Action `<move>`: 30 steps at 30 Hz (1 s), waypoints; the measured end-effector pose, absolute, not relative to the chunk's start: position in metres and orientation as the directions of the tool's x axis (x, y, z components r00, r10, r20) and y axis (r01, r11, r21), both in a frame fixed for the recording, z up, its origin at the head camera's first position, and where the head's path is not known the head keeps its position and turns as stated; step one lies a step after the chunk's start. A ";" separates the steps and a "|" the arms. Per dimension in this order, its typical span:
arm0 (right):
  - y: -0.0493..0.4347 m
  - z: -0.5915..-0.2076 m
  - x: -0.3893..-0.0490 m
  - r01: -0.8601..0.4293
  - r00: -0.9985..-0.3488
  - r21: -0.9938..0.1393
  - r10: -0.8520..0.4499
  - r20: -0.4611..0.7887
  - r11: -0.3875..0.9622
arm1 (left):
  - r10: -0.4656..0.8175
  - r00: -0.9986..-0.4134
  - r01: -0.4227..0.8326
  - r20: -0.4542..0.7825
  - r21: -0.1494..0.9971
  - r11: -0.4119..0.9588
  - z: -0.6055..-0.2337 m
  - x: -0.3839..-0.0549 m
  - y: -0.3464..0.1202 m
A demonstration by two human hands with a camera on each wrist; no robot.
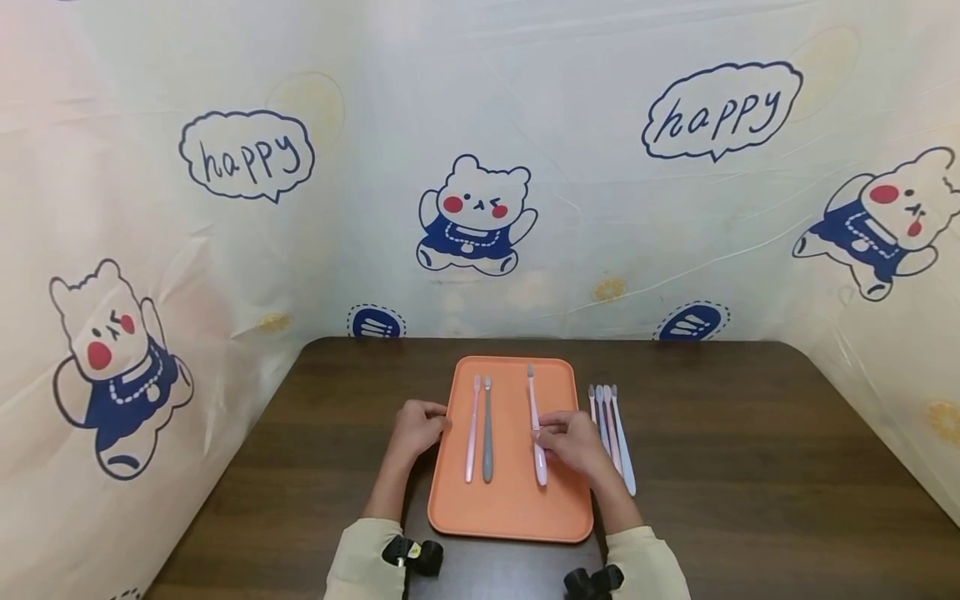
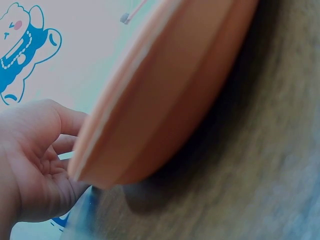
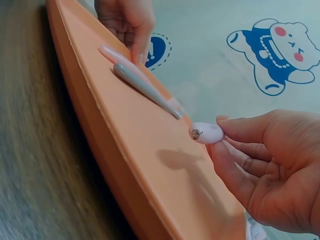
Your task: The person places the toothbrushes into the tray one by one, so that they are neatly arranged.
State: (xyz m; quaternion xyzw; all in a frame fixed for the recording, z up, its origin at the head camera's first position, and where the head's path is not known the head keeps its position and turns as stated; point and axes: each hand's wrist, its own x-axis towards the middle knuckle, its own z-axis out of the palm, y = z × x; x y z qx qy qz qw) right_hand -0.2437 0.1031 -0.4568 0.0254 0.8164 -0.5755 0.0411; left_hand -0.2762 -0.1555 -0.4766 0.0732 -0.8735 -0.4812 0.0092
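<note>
An orange tray (image 1: 510, 508) lies on the table, and my left hand (image 1: 417, 427) holds its left rim. In the left wrist view the fingers (image 2: 67, 120) meet the tray's edge (image 2: 145, 115). Pinched between the thumb and fingers of my right hand (image 1: 576, 442) is a pale pink toothbrush (image 1: 534, 400), over the tray's right half. Its rounded handle end (image 3: 207, 133) is raised above the tray surface, with a shadow below. A pink toothbrush (image 1: 472, 433) and a grey toothbrush (image 1: 488, 433) lie side by side on the tray's left half, heads away from me.
Several more toothbrushes (image 1: 622, 437) lie side by side on the table just right of the tray, partly behind my right hand and forearm. The dark wooden table (image 1: 735, 467) extends to both sides. A printed curtain (image 1: 585, 208) stands behind it.
</note>
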 end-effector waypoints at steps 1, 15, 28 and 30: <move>0.102 -0.456 -0.244 0.090 -0.995 -0.938 -0.008 -0.098 0.335 | -0.136 -0.989 -0.118 -0.054 0.843 0.524 -0.477 -0.276 -0.155; 0.088 -0.465 -0.245 0.108 -0.992 -0.939 -0.031 -0.125 0.326 | -0.140 -0.988 -0.129 -0.067 0.854 0.504 -0.476 -0.276 -0.154; 0.073 -0.464 -0.252 0.124 -0.990 -0.927 -0.021 -0.141 0.354 | -0.134 -0.989 -0.120 -0.060 0.856 0.502 -0.474 -0.275 -0.154; 0.071 -0.465 -0.253 0.135 -0.988 -0.928 -0.027 -0.154 0.347 | -0.135 -0.989 -0.121 -0.060 0.857 0.502 -0.473 -0.275 -0.155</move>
